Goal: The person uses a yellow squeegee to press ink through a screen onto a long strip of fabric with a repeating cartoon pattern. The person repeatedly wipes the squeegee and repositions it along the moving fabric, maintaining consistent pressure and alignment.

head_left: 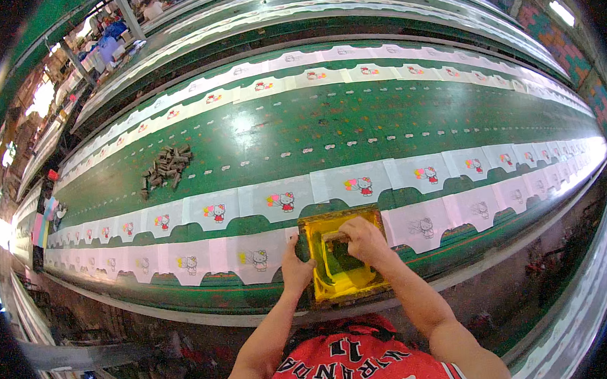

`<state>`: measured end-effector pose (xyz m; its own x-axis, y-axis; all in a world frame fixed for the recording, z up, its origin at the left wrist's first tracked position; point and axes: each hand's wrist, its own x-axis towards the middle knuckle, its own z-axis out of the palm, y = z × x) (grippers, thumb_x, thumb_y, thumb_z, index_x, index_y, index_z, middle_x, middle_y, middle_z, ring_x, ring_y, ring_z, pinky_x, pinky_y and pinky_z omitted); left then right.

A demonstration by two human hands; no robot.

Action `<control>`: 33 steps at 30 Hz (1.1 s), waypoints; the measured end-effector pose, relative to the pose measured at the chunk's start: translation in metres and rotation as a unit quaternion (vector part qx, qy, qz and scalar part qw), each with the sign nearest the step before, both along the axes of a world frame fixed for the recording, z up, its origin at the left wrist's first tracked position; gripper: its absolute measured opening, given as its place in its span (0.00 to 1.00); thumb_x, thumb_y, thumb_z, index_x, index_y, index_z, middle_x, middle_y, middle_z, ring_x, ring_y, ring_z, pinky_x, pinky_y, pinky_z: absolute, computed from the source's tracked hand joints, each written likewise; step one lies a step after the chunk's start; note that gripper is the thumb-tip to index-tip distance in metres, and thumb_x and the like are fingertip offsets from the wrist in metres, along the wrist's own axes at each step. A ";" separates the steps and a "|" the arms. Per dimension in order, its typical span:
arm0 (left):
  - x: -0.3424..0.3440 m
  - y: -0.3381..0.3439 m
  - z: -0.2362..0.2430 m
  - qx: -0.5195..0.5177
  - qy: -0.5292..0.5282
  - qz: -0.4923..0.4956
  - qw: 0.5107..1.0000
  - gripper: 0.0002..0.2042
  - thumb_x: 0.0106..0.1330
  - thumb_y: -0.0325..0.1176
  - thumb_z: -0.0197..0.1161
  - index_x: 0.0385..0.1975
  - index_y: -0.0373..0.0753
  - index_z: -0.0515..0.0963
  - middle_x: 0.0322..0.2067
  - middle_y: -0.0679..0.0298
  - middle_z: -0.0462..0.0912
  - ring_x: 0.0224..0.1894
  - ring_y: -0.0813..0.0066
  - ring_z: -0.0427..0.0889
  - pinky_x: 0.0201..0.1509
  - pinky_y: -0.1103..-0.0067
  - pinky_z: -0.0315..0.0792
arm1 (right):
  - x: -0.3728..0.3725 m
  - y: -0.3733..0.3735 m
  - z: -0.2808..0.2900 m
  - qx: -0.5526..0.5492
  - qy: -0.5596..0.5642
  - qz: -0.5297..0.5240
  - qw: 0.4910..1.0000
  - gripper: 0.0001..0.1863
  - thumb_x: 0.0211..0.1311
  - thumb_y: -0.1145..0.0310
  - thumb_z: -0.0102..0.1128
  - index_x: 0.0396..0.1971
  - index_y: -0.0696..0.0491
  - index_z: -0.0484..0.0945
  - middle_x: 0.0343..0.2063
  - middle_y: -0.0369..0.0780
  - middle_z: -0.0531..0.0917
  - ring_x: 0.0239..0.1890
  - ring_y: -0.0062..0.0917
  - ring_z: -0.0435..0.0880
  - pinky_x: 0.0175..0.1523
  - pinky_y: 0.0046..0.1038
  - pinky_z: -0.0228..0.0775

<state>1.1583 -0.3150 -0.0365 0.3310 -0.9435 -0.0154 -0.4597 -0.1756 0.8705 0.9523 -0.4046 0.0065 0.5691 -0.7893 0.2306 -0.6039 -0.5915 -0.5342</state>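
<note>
My left hand (296, 266) grips the left edge of a yellow printing screen frame (347, 281) lying on the near strip of pale fabric pieces (193, 266). My right hand (363, 240) is closed on a squeegee (334, 237) inside the screen, over its dark yellow-green middle. The near pieces carry grey cartoon figures with faint yellow. Just beyond them runs a row of pieces (345, 185) printed with small red, pink and yellow figures.
The long green table (258, 133) holds more rows of printed pieces (310, 78) along its far side and a pile of dark short blocks (167, 171) at left. Parallel tables (293, 13) run behind. A person (151, 10) is at the back left among cluttered goods and posts.
</note>
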 end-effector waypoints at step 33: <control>-0.239 -0.053 0.005 -0.033 -0.016 0.030 0.999 0.40 0.46 0.25 0.67 0.66 0.40 0.64 0.53 0.49 0.80 0.51 0.56 0.82 0.56 0.69 0.74 | -0.263 0.053 -0.006 -0.027 0.003 0.028 0.999 0.21 0.45 0.73 0.59 0.44 0.58 0.78 0.41 0.45 0.82 0.47 0.41 0.80 0.57 0.37 0.73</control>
<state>0.9196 -0.3681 -0.0316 0.3854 -0.9210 0.0570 -0.4785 -0.1467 0.8657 0.6898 -0.3517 0.0004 0.6134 -0.7429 0.2680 -0.5722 -0.6519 -0.4976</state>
